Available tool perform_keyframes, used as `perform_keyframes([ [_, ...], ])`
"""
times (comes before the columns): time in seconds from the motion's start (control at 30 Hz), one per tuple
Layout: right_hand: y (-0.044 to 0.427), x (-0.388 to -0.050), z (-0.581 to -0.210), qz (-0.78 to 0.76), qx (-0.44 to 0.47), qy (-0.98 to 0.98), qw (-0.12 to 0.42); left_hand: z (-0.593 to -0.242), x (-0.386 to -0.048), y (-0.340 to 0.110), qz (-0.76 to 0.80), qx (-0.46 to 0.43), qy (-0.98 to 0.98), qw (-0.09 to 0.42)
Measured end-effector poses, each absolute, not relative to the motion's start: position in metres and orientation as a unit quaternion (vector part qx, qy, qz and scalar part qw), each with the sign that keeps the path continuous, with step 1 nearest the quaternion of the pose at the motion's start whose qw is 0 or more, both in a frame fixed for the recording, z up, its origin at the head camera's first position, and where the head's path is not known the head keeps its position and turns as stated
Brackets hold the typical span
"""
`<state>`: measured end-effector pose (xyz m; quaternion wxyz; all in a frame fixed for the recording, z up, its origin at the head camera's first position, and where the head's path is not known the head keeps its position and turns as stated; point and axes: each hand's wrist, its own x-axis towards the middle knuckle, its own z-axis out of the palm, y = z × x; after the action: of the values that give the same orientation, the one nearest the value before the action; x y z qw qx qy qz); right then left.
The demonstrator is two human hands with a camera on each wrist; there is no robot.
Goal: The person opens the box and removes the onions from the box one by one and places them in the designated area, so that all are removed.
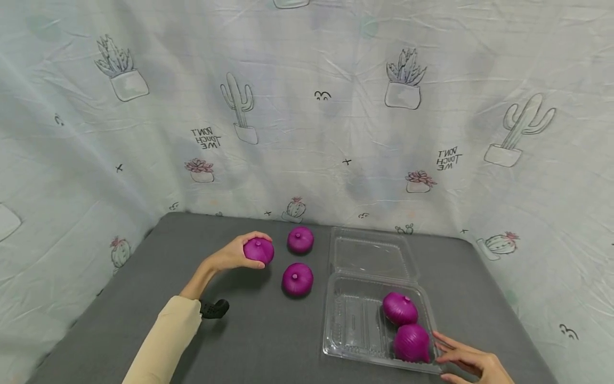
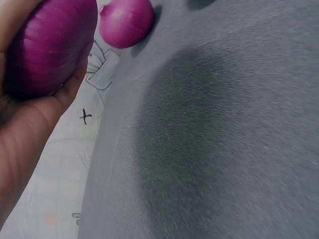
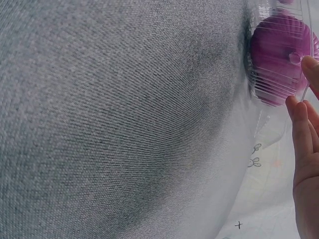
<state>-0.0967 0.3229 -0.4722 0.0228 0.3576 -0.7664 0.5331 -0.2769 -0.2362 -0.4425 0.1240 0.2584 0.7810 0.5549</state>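
- Head view: one purple onion (image 1: 260, 253), roundish, stem upward, gripped in the left hand's (image 1: 232, 256) curled fingers, above grey table (image 1: 254, 341); clear container (image 1: 352, 320) to its right, past two loose onions (image 1: 297, 279).
- Left wrist view: gripped onion against palm.
- Right wrist view: right hand (image 3: 306, 164), nearer the container, fingers extended, at its rim beside a boxed onion (image 3: 275, 57).

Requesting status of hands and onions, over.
Left hand holds round purple onion above grey cloth. Right hand touches clear plastic container. Two purple onions inside. No obstruction visible.
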Motion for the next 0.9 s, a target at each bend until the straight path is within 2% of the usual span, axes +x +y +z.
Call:
perform_keyframes([
  [0.33,0.325,-0.098,-0.473,0.543,0.376,-0.751,0.019,-0.443,-0.304,-0.226,0.592,0.218,0.763,0.137],
  [0.9,0.328,-0.098,-0.474,0.542,0.373,-0.753,0.013,-0.463,-0.334,-0.226,0.583,0.139,0.792,0.117],
])
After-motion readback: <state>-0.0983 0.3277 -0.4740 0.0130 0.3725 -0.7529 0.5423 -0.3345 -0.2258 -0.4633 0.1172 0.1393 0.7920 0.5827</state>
